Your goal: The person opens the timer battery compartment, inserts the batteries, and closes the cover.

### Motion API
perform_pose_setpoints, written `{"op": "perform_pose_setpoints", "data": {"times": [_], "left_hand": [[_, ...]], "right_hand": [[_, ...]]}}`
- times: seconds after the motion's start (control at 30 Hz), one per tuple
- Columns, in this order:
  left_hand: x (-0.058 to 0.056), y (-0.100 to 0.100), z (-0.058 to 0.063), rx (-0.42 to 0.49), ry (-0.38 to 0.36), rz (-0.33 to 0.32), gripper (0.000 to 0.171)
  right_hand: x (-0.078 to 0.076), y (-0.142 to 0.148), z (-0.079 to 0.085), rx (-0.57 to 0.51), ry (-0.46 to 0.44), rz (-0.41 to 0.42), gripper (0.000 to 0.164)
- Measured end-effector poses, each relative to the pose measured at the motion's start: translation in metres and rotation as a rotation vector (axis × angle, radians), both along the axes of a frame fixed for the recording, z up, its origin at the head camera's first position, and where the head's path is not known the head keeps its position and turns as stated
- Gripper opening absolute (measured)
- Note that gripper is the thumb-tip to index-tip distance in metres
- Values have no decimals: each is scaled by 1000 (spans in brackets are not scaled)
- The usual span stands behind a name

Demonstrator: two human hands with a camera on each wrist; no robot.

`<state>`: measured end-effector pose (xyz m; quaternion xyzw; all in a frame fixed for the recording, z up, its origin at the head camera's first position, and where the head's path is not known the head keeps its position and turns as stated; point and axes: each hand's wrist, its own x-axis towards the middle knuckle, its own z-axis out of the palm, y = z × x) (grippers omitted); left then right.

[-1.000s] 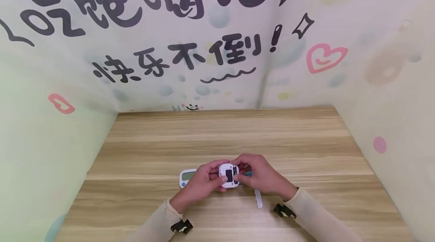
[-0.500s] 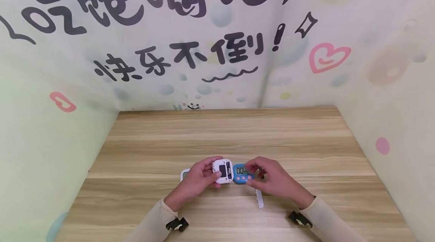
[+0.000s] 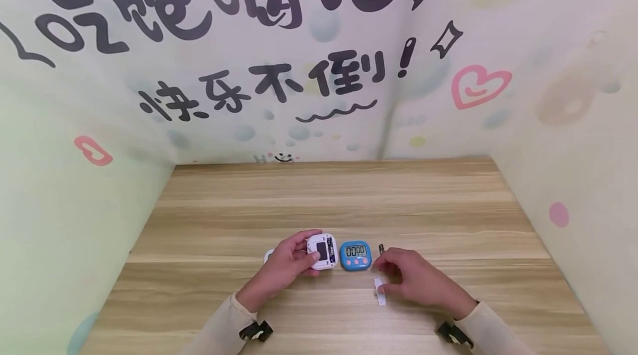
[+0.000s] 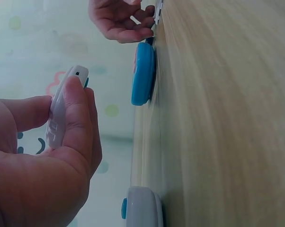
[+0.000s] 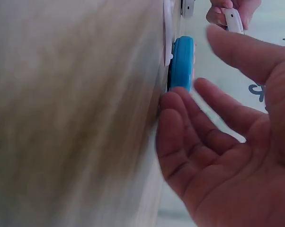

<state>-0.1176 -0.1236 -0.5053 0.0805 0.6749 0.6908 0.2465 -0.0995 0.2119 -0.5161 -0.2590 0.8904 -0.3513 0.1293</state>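
Observation:
My left hand (image 3: 279, 266) holds a white digital timer (image 3: 314, 244) raised off the table, pinched between thumb and fingers as the left wrist view shows. The timer's back faces up, with a dark battery in its uncovered slot. My right hand (image 3: 421, 282) is low over the table with fingers loosely bent. Its thumb overlaps a slim white battery cover (image 3: 380, 298) in the head view. In the right wrist view, nothing lies between the spread thumb and fingers. A loose dark battery (image 3: 381, 249) lies just beyond the right fingertips.
Between the hands, a blue timer (image 3: 355, 255) lies face up with digits on its screen. Another white timer (image 4: 142, 208) rests on the table, mostly hidden behind the left hand in the head view. Patterned walls (image 3: 299, 139) border the wooden table (image 3: 329, 200).
My right hand has left the white timer and moved right, past the blue timer, to the battery cover. My left hand has shifted slightly left, still holding the white timer.

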Motion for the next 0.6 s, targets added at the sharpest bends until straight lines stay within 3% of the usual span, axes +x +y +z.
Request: {"op": "perform_pose_setpoints", "data": {"times": [0.27, 0.6], "left_hand": [[2, -1, 1, 4, 4, -3, 61], [3, -3, 2, -7, 12, -15, 61]], "right_hand": [[3, -6, 4, 144, -5, 42, 48], [4, -11, 1, 175, -22, 66, 39]]}}
